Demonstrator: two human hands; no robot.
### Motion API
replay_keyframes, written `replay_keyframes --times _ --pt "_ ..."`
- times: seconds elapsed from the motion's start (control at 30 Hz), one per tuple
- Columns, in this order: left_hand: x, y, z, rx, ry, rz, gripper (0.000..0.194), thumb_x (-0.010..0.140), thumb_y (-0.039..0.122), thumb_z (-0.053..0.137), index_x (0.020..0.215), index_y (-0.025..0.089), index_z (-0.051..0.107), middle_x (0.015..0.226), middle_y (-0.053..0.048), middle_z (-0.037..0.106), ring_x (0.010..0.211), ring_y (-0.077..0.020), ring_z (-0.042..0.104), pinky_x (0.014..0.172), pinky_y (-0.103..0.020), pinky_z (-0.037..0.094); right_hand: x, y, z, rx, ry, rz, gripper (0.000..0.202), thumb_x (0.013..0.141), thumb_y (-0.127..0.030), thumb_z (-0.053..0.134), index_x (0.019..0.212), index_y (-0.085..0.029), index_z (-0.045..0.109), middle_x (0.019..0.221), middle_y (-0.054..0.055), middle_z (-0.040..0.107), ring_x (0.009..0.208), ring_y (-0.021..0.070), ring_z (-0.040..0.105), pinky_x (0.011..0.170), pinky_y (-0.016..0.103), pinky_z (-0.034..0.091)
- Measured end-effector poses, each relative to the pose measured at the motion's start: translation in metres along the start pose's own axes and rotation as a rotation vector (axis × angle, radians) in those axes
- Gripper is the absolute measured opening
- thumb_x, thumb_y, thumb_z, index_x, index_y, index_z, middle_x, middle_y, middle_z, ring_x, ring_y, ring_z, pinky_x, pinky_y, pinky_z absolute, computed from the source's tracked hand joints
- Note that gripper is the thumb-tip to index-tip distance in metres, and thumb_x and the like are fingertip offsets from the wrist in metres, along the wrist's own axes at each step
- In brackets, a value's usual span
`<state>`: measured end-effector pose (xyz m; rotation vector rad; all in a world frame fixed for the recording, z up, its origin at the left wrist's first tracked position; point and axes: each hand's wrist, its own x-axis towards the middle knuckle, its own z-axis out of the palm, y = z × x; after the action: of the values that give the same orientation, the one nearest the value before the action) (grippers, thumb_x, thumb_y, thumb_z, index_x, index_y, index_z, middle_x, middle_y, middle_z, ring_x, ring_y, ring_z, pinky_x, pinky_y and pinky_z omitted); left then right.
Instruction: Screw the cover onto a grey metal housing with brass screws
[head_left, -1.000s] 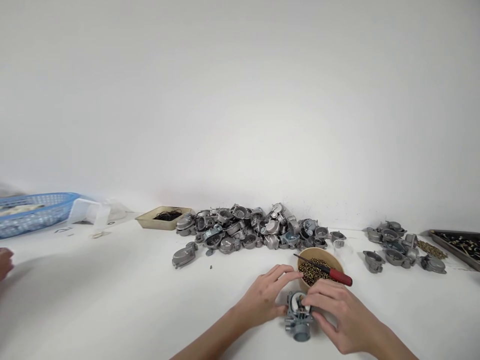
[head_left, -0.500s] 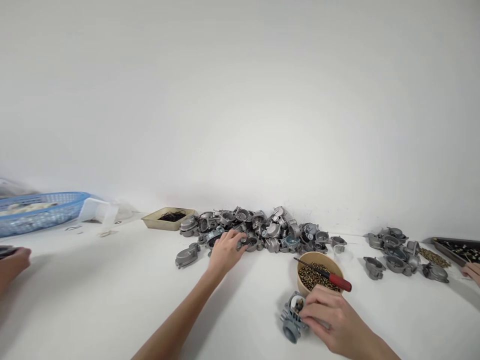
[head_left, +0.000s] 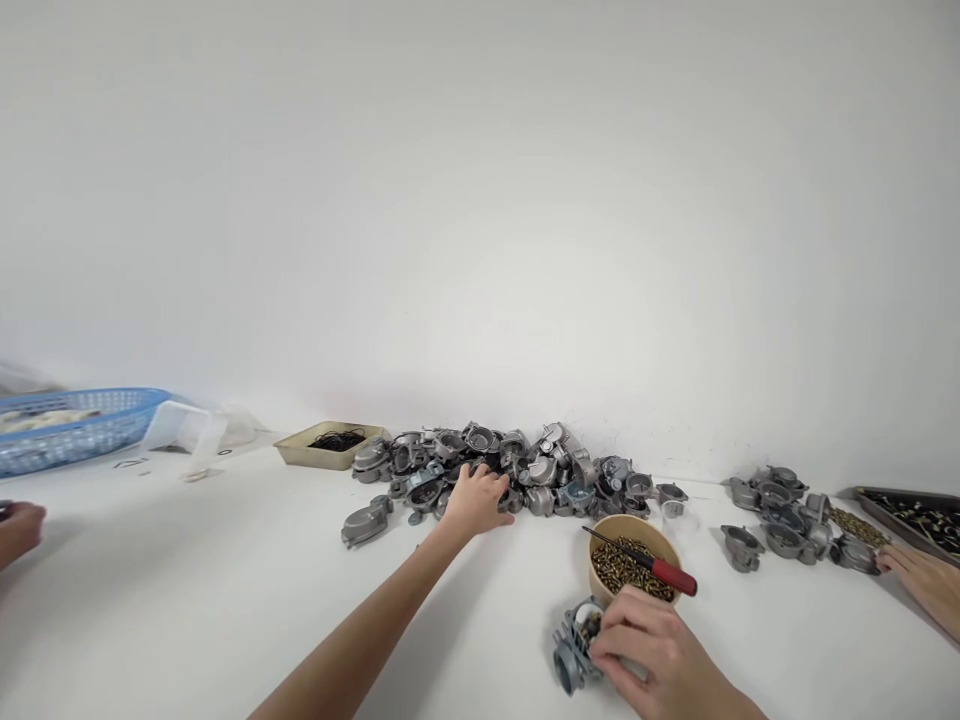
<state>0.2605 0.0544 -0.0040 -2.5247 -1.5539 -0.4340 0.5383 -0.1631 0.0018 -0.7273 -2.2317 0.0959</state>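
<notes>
My left hand (head_left: 475, 500) is at the front of a heap of grey metal float bowls (head_left: 541, 470), fingers spread and thumb apart. Its fingertips reach over the parts, and nothing shows in its grasp. Low in the view, my right hand (head_left: 651, 640) pinches the near side of a carburetor body (head_left: 574, 650) that rests on the table. A white part and small brass-coloured bits show inside the body; my fingers cover some of it. Just behind stands a tan bowl (head_left: 598, 575) of small brass jets (head_left: 630, 570), with a red-handled screwdriver (head_left: 671, 575) lying across it.
Left of the heap sits a shallow tray (head_left: 315, 458) of black rings. Farther left are a clear plastic container (head_left: 180, 428) and a blue basket (head_left: 112, 430). More bowls (head_left: 784, 515) and a dark tray (head_left: 911, 515) lie right. Other people's hands (head_left: 919, 575) show at both edges.
My left hand has shifted a little right along the heap, its fingers spreading. My right hand stays at the carburetor body, which has turned slightly. The other person's hand at right reached in farther.
</notes>
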Motion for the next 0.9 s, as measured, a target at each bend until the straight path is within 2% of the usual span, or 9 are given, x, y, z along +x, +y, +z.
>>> replay_keyframes --times 0.13,0.27,0.37,0.5,0.57,0.63,0.7,0.77,0.9 --pt "0.0 0.005 -0.002 -0.048 0.002 -0.005 0.032 0.073 0.036 0.079 0.099 0.022 0.065 0.1 -0.013 0.074 0.121 -0.0399 0.055 0.112 -0.065 0.021 0.001 -0.001 -0.002 0.001 0.021 -0.02 0.018 0.103 -0.011 0.049 0.095 -0.02 0.063 0.087 0.005 0.062 0.077 0.0199 0.059 0.067 0.031 0.049" --pt "-0.01 0.012 -0.013 -0.17 0.064 -0.004 0.03 0.072 0.03 0.079 0.096 0.023 0.061 0.1 -0.009 0.074 0.125 -0.0368 0.053 0.117 -0.064 0.014 0.003 -0.001 -0.005 0.008 0.086 -0.032 0.018 0.103 -0.01 0.047 0.099 -0.02 0.062 0.088 0.006 0.062 0.076 0.0206 0.058 0.066 0.032 0.049" --pt "-0.019 0.019 -0.027 -0.304 0.139 -0.033 0.028 0.076 0.033 0.076 0.097 0.024 0.059 0.103 -0.008 0.073 0.121 -0.0358 0.056 0.115 -0.061 0.024 0.005 -0.001 -0.009 -0.016 0.154 -0.038 0.019 0.102 -0.008 0.047 0.104 -0.019 0.062 0.089 0.008 0.062 0.076 0.0213 0.058 0.065 0.033 0.05" --pt "-0.036 0.042 -0.044 -0.54 0.21 -0.096 0.035 0.087 0.051 0.068 0.106 0.023 0.058 0.11 -0.009 0.072 0.109 -0.0332 0.066 0.098 -0.051 0.047 0.005 0.0 -0.014 -0.097 0.202 -0.014 0.022 0.102 -0.01 0.048 0.116 -0.02 0.063 0.1 0.01 0.063 0.087 0.0238 0.064 0.073 0.034 0.056" --pt "-0.05 0.064 -0.049 -0.742 0.178 -0.079 0.041 0.095 0.059 0.056 0.114 0.022 0.054 0.105 -0.009 0.074 0.093 -0.0264 0.072 0.081 -0.039 0.055 0.004 0.0 -0.014 -0.154 0.221 -0.001 0.023 0.103 -0.015 0.05 0.123 -0.02 0.062 0.11 0.013 0.064 0.099 0.0264 0.066 0.082 0.036 0.059" --pt "-0.065 0.089 -0.052 -1.332 0.025 -0.079 0.055 0.092 0.064 0.063 0.123 0.02 0.051 0.104 -0.013 0.074 0.09 -0.0274 0.072 0.077 -0.039 0.055 0.002 0.001 -0.013 -0.201 0.222 0.011 0.026 0.106 -0.024 0.053 0.13 -0.02 0.06 0.123 0.015 0.061 0.11 0.028 0.065 0.09 0.036 0.06" --pt "-0.08 0.113 -0.052 -1.601 -0.065 -0.091 0.068 0.082 0.066 0.075 0.125 0.02 0.05 0.1 -0.011 0.074 0.09 -0.0262 0.071 0.079 -0.037 0.053 0.001 0.0 -0.013 -0.225 0.204 0.014 0.031 0.108 -0.034 0.053 0.136 -0.02 0.057 0.134 0.017 0.056 0.119 0.0288 0.063 0.095 0.036 0.059" --pt "-0.092 0.132 -0.051 -1.705 -0.121 -0.077 0.072 0.077 0.07 0.078 0.123 0.021 0.049 0.096 -0.008 0.073 0.085 -0.0241 0.07 0.077 -0.035 0.053 0.001 0.0 -0.011 -0.242 0.182 -0.004 0.037 0.11 -0.04 0.051 0.14 -0.019 0.054 0.141 0.018 0.053 0.125 0.0294 0.059 0.099 0.037 0.058" --pt "-0.107 0.15 -0.049 -1.663 -0.11 -0.044 0.067 0.08 0.071 0.074 0.12 0.024 0.049 0.101 -0.006 0.072 0.094 -0.0236 0.066 0.085 -0.037 0.052 0.001 0.001 -0.009 -0.258 0.211 -0.039 0.033 0.111 -0.041 0.051 0.134 -0.018 0.056 0.135 0.017 0.059 0.122 0.0275 0.063 0.1 0.036 0.058"
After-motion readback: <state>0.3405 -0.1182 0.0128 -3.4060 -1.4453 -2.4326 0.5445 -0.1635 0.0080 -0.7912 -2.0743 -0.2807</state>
